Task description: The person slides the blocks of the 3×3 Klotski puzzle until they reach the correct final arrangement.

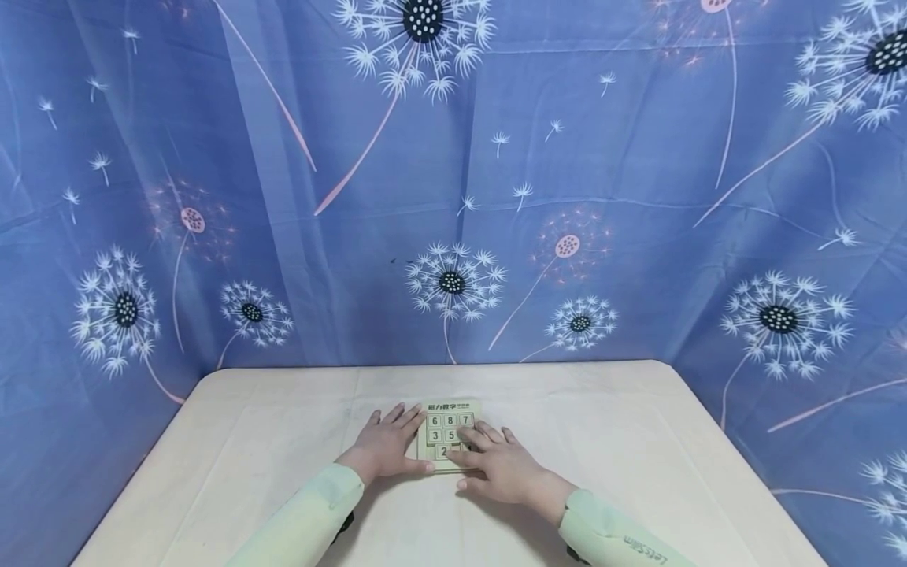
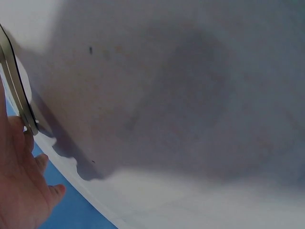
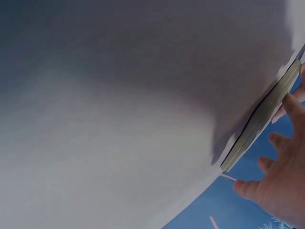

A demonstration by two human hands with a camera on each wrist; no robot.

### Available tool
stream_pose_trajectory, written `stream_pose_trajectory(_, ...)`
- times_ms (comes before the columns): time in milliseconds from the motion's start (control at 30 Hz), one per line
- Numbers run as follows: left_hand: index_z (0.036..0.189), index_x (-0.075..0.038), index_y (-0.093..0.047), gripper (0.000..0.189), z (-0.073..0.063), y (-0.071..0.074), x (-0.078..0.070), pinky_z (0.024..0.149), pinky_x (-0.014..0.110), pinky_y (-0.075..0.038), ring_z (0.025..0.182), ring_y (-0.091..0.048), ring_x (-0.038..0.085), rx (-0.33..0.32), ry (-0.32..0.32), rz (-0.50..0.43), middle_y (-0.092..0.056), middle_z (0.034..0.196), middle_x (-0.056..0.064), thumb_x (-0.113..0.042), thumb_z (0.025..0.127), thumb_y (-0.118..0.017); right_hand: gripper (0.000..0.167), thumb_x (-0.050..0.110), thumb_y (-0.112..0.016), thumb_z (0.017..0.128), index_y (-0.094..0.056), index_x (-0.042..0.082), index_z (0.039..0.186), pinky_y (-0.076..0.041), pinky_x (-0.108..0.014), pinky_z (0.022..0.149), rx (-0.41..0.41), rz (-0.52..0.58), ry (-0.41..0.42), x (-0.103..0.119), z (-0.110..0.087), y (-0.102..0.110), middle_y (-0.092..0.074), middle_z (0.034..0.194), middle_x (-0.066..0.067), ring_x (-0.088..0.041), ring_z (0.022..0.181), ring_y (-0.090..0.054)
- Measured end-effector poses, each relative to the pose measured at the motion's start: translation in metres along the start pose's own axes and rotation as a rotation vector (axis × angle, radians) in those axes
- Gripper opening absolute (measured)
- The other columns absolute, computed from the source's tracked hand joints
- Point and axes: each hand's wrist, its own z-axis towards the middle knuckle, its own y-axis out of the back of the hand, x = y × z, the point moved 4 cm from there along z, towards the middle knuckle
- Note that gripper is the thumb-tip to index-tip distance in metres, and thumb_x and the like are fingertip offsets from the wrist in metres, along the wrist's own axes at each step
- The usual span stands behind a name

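A pale yellow-green number sliding puzzle [image 1: 452, 407] lies on the table, with dark printing along its top and square numbered tiles. The tiles 6, 8, 7, 3, 5 and 2 [image 1: 443, 452] can be read; others are hidden under fingers. My left hand [image 1: 386, 445] lies along the puzzle's left side with spread fingers, index at the upper edge and thumb by the lower corner. Over the lower right part, my right hand [image 1: 506, 465] reaches in with extended fingers touching the tiles. Each wrist view shows the puzzle's thin side [image 3: 259, 119] beside the hand.
The table [image 1: 283, 409] has a cream cover and rounded far corners. Blue curtains [image 1: 368, 260] printed with dandelions hang behind it and at both sides. Light green sleeves [image 1: 312, 512] cover the forearms.
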Motion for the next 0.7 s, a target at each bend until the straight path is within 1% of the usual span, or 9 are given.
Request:
stream_pose_trajectory(333, 0.161, -0.016, -0.035, 0.099, 0.0002, 0.0021, 0.0002, 0.127, 0.063, -0.026, 0.158, -0.03, 0.032, -0.001, -0.008, -0.003, -0.034, 0.169, 0.001, -0.072, 0.085, -0.066, 0.053, 0.054, -0.06, 0.097, -0.059, 0.032, 0.145, -0.029, -0.075, 0.118, -0.002, 0.011, 0.001, -0.0028, -0.0024, 0.0018, -0.04, 0.165, -0.007, -0.042, 0.155, -0.032)
stream_pose_trajectory(500, 0.16, -0.017, -0.036, 0.099, -0.0009, 0.0013, 0.0001, 0.127, 0.062, -0.026, 0.158, -0.03, 0.031, -0.002, -0.004, -0.021, -0.034, 0.169, 0.001, -0.073, 0.084, -0.067, 0.053, 0.053, -0.061, 0.097, -0.059, 0.033, 0.145, -0.029, -0.076, 0.118, -0.003, 0.023, -0.004, -0.0036, -0.0037, 0.0026, -0.04, 0.166, -0.008, -0.043, 0.155, -0.032)
stream_pose_trajectory(700, 0.16, -0.016, -0.037, 0.1, -0.0003, 0.0006, 0.0007, 0.127, 0.062, -0.026, 0.157, -0.031, 0.032, -0.007, -0.008, -0.018, -0.035, 0.168, 0.002, -0.073, 0.083, -0.067, 0.053, 0.054, -0.061, 0.096, -0.059, 0.033, 0.145, -0.03, -0.075, 0.117, -0.004, 0.019, -0.012, -0.0066, -0.0047, 0.0004, -0.039, 0.166, -0.008, -0.043, 0.155, -0.031)
